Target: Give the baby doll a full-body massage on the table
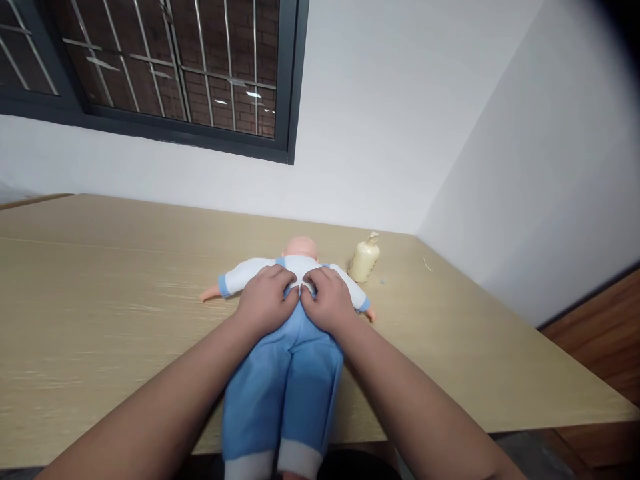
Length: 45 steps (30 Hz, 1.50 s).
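Note:
A baby doll (285,373) lies on its front on the wooden table (100,307), head away from me, legs hanging over the near edge. It wears a white top and blue trousers. My left hand (263,300) and my right hand (327,300) rest side by side on its back at the waist. Their fingertips pinch the cloth where the white top meets the blue trousers. The doll's arms stretch out to both sides.
A cream pump bottle (365,259) stands just right of the doll's head, near the corner of two white walls. A barred window (165,67) sits above the table at the left. Wooden floor (600,333) shows at the right.

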Each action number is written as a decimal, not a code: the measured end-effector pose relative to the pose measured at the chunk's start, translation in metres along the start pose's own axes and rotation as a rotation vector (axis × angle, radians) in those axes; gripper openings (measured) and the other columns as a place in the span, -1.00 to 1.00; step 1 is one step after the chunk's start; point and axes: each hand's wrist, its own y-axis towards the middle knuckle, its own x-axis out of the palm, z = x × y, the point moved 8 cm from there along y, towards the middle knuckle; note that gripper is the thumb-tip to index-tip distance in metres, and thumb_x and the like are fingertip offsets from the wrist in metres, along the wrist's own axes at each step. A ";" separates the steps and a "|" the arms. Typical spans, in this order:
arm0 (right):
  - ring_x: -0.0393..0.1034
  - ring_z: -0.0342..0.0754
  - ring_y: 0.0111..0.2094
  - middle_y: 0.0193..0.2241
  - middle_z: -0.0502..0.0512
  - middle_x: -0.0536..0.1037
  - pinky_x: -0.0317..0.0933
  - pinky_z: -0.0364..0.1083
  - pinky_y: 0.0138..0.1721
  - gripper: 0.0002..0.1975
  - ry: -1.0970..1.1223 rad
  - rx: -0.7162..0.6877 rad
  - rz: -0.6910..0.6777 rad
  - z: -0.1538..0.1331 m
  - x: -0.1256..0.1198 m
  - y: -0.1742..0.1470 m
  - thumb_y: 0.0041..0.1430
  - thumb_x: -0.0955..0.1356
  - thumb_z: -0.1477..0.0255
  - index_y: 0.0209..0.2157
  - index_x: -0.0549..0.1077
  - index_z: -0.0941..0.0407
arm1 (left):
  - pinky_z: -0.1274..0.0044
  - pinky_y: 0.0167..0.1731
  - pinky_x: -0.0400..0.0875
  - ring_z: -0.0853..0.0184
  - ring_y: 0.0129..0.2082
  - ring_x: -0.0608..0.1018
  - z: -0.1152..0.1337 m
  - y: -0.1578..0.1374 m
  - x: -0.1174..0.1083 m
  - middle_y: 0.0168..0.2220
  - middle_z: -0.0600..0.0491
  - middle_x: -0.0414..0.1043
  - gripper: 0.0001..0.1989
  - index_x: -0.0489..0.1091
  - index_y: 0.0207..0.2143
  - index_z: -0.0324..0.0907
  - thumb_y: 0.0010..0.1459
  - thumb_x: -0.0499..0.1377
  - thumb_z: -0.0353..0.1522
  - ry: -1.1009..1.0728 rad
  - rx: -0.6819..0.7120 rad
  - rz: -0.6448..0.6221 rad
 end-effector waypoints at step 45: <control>0.37 -0.03 -0.24 -0.34 0.07 0.55 0.15 -0.08 -0.18 -0.79 0.017 0.061 -0.198 0.024 0.028 0.016 0.28 0.25 0.39 -0.34 0.51 0.09 | 0.37 -0.23 0.36 0.13 -0.22 0.53 -0.013 0.017 0.020 -0.29 -0.04 0.53 -0.74 0.53 -0.29 -0.14 0.22 0.06 -0.26 0.021 -0.044 -0.134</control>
